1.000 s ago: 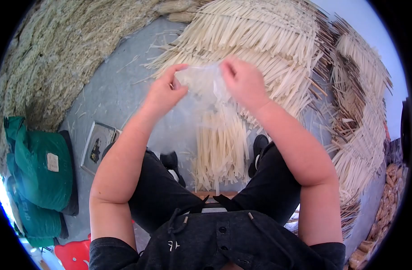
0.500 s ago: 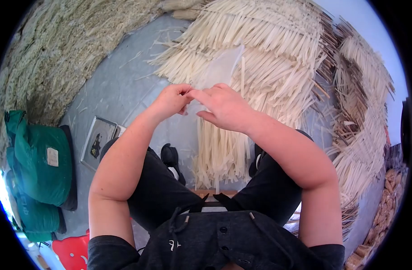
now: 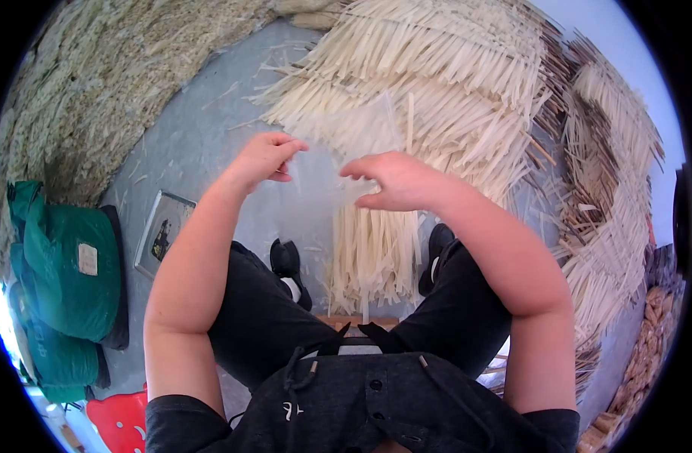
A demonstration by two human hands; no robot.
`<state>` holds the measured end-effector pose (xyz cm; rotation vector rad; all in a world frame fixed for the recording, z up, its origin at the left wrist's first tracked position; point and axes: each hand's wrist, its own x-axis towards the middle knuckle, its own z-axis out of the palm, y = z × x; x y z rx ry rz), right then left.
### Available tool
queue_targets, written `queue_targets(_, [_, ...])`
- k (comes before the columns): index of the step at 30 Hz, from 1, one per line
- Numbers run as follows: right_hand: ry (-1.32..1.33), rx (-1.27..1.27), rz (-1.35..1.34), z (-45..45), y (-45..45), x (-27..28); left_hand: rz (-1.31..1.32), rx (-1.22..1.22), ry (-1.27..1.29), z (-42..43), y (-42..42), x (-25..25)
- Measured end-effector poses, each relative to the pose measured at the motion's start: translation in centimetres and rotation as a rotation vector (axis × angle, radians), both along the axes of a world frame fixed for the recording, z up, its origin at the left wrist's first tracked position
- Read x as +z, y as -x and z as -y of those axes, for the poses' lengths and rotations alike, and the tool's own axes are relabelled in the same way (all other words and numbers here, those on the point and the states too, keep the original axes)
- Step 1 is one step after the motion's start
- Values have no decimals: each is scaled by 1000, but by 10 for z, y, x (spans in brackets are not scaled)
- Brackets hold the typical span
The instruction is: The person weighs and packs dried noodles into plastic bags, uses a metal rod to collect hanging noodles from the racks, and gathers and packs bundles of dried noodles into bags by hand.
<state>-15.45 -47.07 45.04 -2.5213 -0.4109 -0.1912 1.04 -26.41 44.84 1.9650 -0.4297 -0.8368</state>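
A clear plastic bag (image 3: 313, 192) hangs, partly blurred, between my hands. My left hand (image 3: 267, 160) pinches its left edge between thumb and fingers. To the right, my right hand (image 3: 395, 181) is open, thumb and fingers apart and curved toward the bag; no grip on the film shows. Below it, between my feet, lies a bunch of pale flat strips (image 3: 372, 260). Beyond the bag spreads a large pile of similar strips (image 3: 459, 113), seen partly through the film.
A shaggy beige heap (image 3: 119, 83) rises at the far left. Green sacks (image 3: 78, 264) stand at left, near a metal-framed tray (image 3: 163, 226) on the grey floor. A red plastic item (image 3: 119, 423) is at lower left. Brown bundles (image 3: 641, 355) lie at right.
My hands have moved apart: the left slightly left, the right to the right with its fingers opened. The plastic bag has spread wider and dropped lower between them.
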Motion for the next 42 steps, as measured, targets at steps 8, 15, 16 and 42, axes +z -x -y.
queue_targets(8, [130, 77, -93, -42, -7, 5, 37, -176, -24, 13, 31, 5])
queue_targets(15, [106, 173, -291, -31, 1, 14, 675, -145, -84, 0, -20, -20])
queue_targets(16, [109, 179, -289, -31, 0, 16, 676, -139, -84, -3, -23, -21])
queue_targets(42, [-155, -7, 120, -57, -141, -59, 861, 1, 262, -69, -2, 105])
